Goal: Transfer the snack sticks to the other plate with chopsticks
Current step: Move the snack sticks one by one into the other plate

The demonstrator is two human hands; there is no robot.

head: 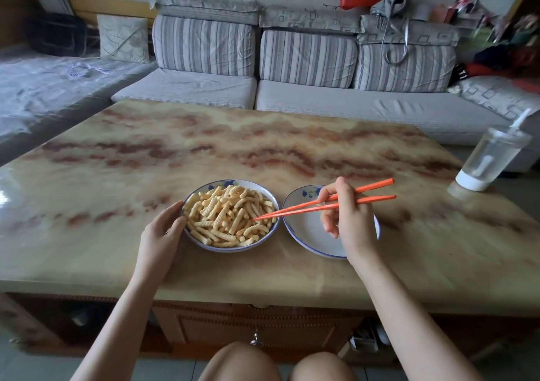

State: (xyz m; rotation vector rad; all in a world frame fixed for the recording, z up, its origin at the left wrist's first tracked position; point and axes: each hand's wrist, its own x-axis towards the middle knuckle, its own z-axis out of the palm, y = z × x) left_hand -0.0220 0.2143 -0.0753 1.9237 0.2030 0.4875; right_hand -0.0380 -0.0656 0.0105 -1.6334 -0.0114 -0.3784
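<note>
Pale yellow sticks (228, 217), short and ridged with a twist, lie heaped every which way in a white plate (204, 187) with a blue rim and a blue flower on its far edge. The plate sits near the front middle of a marbled tan table (263, 146).

Just to its right, almost touching, is a second plate (306, 228) of the same pattern.

The left hand (163, 228) curls around the near-left rim of the full plate, fingers on the edge, hiding that stretch of rim.

The right hand (347, 217) hovers over the second plate and covers its right side. Its fingers are wrapped round a pair of orange chopsticks (309, 205), which slant down to the left. Their tips are close together over the right side of the heap. Whether they touch or pinch a stick is hard to make out.

At the table's far right stands a clear cup (491, 158) with a straw, blurred. A striped grey sofa (306, 59) runs behind.
</note>
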